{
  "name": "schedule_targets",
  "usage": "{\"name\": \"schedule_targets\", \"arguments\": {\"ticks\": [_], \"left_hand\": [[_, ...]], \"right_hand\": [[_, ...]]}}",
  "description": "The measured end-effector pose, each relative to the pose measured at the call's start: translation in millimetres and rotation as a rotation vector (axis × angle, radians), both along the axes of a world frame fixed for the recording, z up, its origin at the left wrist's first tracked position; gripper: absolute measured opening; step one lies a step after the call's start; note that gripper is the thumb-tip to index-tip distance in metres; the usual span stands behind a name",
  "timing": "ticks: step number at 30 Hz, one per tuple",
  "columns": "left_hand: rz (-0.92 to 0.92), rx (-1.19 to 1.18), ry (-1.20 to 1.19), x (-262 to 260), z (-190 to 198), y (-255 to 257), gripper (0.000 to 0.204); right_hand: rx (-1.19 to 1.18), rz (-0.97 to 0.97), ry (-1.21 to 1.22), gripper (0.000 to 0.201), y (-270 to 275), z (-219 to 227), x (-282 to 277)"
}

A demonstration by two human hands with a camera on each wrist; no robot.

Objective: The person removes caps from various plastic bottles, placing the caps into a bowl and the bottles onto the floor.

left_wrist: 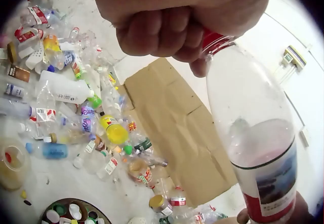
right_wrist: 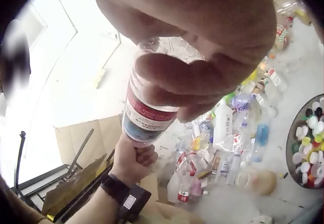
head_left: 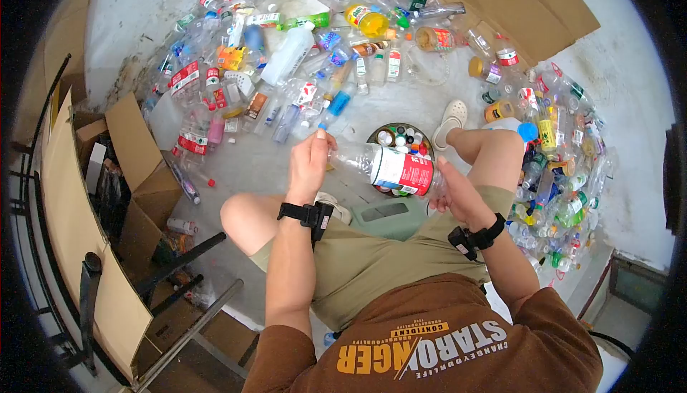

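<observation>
A large clear plastic bottle (head_left: 404, 171) with a red and white label lies sideways between the two hands, in front of the lap. At its neck end, the left hand (head_left: 309, 166) pinches the red cap (left_wrist: 214, 41) with curled fingers. The right hand (head_left: 461, 196) grips the bottle's base end, its fingers wrapped round the clear plastic in the right wrist view. Behind and below the bottle sits a round tray (right_wrist: 290, 155) filled with many loose bottle caps (right_wrist: 314, 128), partly hidden by the bottle in the head view.
Empty plastic bottles (head_left: 308, 92) spread across the floor ahead, and another heap (head_left: 565, 178) lies on the right. Flattened cardboard (head_left: 501, 7) lies at the back. Open cardboard boxes (head_left: 139, 164) and a metal frame (head_left: 189, 332) stand on the left. A grey-green object (head_left: 386, 218) sits between the legs.
</observation>
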State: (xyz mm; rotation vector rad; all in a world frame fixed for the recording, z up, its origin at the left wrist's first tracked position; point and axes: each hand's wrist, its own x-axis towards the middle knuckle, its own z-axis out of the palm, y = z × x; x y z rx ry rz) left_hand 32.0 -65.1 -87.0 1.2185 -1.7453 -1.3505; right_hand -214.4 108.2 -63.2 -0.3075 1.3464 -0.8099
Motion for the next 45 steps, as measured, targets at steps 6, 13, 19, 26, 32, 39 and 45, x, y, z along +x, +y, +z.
{"name": "schedule_targets", "arguments": {"ticks": [6,13,19,26,32,39,45], "left_hand": [[0.073,0.129,-0.011,0,-13,-1,0.054],[0.064,0.196,-0.068,3,-14,-4,0.057],[0.070,0.190,-0.043,-1,-8,-2,0.056],[0.052,0.231,-0.009,-2,-9,-4,0.055],[0.045,0.250,-0.015,-2,-8,-5,0.054],[0.173,0.219,-0.033,-7,-9,-4,0.050],[0.257,0.234,0.067,-17,-14,-4,0.051]], "right_hand": [[-0.514,-0.115,0.431,0.048,-3,-2,21],[-0.359,-0.099,0.313,0.048,0,-1,17],[-0.340,-0.154,0.298,0.045,-1,-1,20],[-0.345,-0.156,0.325,0.045,-1,-4,18],[-0.409,-0.167,0.422,0.051,-3,-3,18],[-0.798,-0.079,1.423,0.049,-16,13,39],[-0.849,0.403,0.833,0.043,-34,16,118]]}}
